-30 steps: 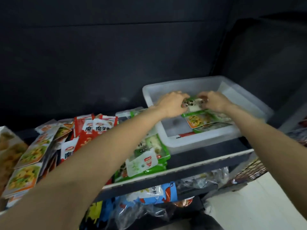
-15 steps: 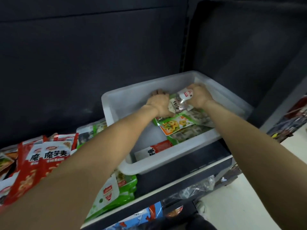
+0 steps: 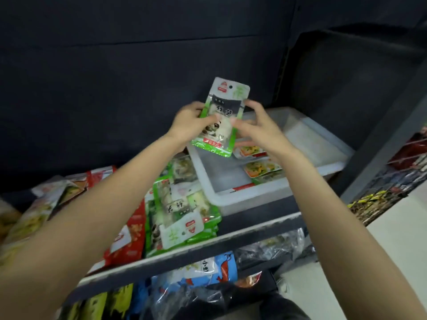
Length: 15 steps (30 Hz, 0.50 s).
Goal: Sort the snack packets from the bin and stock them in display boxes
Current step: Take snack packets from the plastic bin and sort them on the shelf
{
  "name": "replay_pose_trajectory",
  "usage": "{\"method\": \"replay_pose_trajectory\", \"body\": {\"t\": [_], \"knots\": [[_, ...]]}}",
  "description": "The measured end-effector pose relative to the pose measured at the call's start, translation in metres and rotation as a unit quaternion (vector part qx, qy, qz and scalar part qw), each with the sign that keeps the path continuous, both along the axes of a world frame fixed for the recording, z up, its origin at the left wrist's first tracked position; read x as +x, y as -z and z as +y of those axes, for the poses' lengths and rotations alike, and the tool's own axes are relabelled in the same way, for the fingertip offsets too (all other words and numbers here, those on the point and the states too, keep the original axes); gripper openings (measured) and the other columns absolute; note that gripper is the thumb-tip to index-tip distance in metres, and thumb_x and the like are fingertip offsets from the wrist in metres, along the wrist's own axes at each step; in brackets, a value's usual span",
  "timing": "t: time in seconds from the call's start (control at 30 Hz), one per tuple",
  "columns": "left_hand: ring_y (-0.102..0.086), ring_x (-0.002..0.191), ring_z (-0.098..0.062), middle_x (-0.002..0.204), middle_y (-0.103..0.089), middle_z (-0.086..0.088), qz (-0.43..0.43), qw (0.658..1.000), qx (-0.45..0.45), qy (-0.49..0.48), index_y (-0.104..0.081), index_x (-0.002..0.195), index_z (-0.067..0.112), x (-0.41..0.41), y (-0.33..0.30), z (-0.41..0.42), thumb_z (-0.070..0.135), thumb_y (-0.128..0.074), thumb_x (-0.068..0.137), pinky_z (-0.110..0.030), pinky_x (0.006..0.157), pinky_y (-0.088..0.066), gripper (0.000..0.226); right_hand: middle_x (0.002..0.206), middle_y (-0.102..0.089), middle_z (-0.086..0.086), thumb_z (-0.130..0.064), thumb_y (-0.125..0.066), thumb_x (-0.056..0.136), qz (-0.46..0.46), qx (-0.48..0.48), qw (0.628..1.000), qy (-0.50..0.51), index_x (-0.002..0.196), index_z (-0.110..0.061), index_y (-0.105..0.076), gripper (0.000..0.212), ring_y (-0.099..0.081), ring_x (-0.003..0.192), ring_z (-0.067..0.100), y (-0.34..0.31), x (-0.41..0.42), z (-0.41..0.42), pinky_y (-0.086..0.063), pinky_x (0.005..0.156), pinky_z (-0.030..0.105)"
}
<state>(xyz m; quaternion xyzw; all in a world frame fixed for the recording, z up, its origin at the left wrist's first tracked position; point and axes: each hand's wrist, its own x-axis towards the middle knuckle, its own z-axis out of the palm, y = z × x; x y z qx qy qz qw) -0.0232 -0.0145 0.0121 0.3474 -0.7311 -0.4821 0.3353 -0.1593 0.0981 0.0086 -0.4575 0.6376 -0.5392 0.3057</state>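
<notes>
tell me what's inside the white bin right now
The white bin holds orange-and-green snack packets and a red-edged packet; the lifted green packet and right hand hide the rest.

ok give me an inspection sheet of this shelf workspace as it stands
surface: dark shelf with a pale front edge.
job's things: green packet held up above the translucent bin; orange packets in the bin; green stack and red packets left of it.
clutter: bagged goods below the shelf.
grippers: left hand grips the packet; right hand touches its edge.
cables: nothing seen.
surroundings: dark back panel.
</notes>
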Motion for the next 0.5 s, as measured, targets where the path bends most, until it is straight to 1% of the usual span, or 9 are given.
{"method": "replay_pose_trajectory", "body": {"t": [0.03, 0.07, 0.13, 0.2, 0.27, 0.33, 0.4, 0.47, 0.5], "knots": [[-0.065, 0.077, -0.007, 0.091, -0.067, 0.003, 0.009, 1.000, -0.006, -0.014, -0.059, 0.105, 0.015, 0.016, -0.003, 0.007, 0.020, -0.071, 0.084, -0.016, 0.066, -0.052, 0.025, 0.104, -0.065, 0.000, -0.021, -0.068, 0.087, -0.014, 0.002, 1.000, -0.028, 0.138, -0.024, -0.033, 0.061, -0.067, 0.087, 0.008, -0.001, 0.021, -0.001, -0.056, 0.065, 0.023], [-0.065, 0.077, -0.007, 0.091, -0.068, 0.003, 0.015, 0.999, -0.013, -0.028, -0.059, 0.105, 0.015, 0.032, -0.005, 0.012, 0.020, -0.070, 0.085, -0.016, 0.067, -0.052, 0.024, 0.104, -0.063, -0.004, -0.017, -0.070, 0.085, -0.011, -0.002, 0.999, -0.042, 0.138, -0.023, -0.033, 0.064, -0.066, 0.090, 0.008, -0.002, 0.042, -0.002, -0.056, 0.067, 0.024], [-0.067, 0.086, -0.011, 0.100, -0.070, -0.001, 0.025, 0.999, -0.001, -0.045, -0.060, 0.111, 0.011, 0.066, -0.006, 0.021, 0.019, -0.067, 0.087, -0.022, 0.075, -0.054, 0.027, 0.114, -0.056, -0.003, -0.013, -0.074, 0.080, 0.014, -0.003, 0.999, -0.044, 0.140, -0.019, -0.035, 0.072, -0.059, 0.107, 0.016, -0.001, 0.074, -0.008, -0.054, 0.087, 0.036], [-0.067, 0.091, -0.013, 0.107, -0.068, -0.004, 0.029, 0.997, 0.060, -0.030, -0.058, 0.119, 0.009, 0.101, -0.002, 0.026, 0.012, -0.063, 0.089, -0.025, 0.079, -0.055, 0.031, 0.124, -0.052, 0.003, -0.015, -0.075, 0.080, 0.084, 0.016, 0.996, -0.029, 0.141, -0.017, -0.037, 0.072, -0.051, 0.117, 0.018, 0.003, 0.100, -0.012, -0.044, 0.100, 0.036], [-0.067, 0.083, -0.007, 0.102, -0.068, -0.001, 0.024, 0.993, 0.117, -0.006, -0.055, 0.121, 0.011, 0.132, 0.007, 0.033, 0.000, -0.062, 0.086, -0.018, 0.071, -0.055, 0.037, 0.135, -0.047, 0.008, -0.016, -0.069, 0.084, 0.209, 0.033, 0.977, -0.005, 0.142, -0.015, -0.037, 0.066, -0.046, 0.125, 0.023, 0.010, 0.124, -0.015, -0.037, 0.103, 0.031], [-0.066, 0.079, -0.005, 0.094, -0.066, 0.002, -0.001, 0.991, 0.132, -0.015, -0.052, 0.124, 0.013, 0.154, 0.022, 0.040, -0.007, -0.062, 0.083, -0.015, 0.066, -0.054, 0.047, 0.144, -0.033, 0.013, -0.012, -0.061, 0.089, 0.316, 0.033, 0.948, -0.006, 0.143, -0.014, -0.036, 0.059, -0.039, 0.130, 0.029, 0.020, 0.148, -0.013, -0.032, 0.108, 0.033], [-0.065, 0.084, -0.009, 0.096, -0.065, 0.000, -0.013, 0.990, 0.138, -0.033, -0.047, 0.131, 0.013, 0.161, 0.041, 0.045, -0.007, -0.063, 0.083, -0.017, 0.067, -0.056, 0.054, 0.150, -0.020, 0.017, -0.007, -0.053, 0.091, 0.416, 0.022, 0.909, -0.012, 0.141, -0.009, -0.039, 0.052, -0.027, 0.136, 0.035, 0.035, 0.165, -0.009, -0.026, 0.113, 0.036], [-0.063, 0.091, -0.013, 0.106, -0.064, -0.005, -0.024, 0.989, 0.138, -0.045, -0.045, 0.135, 0.012, 0.158, 0.062, 0.048, -0.004, -0.062, 0.085, -0.017, 0.068, -0.056, 0.055, 0.152, -0.021, 0.019, -0.011, -0.048, 0.093, 0.533, 0.036, 0.845, -0.016, 0.135, -0.005, -0.046, 0.043, -0.013, 0.141, 0.037, 0.052, 0.173, -0.005, -0.016, 0.117, 0.040], [-0.062, 0.095, -0.015, 0.114, -0.062, -0.009, -0.037, 0.989, 0.139, -0.042, -0.046, 0.135, 0.009, 0.153, 0.071, 0.049, -0.004, -0.059, 0.087, -0.018, 0.071, -0.056, 0.051, 0.150, -0.028, 0.019, -0.014, -0.046, 0.095, 0.582, 0.060, 0.811, -0.025, 0.131, -0.005, -0.051, 0.038, -0.014, 0.142, 0.036, 0.059, 0.174, -0.001, -0.015, 0.116, 0.041]]}}
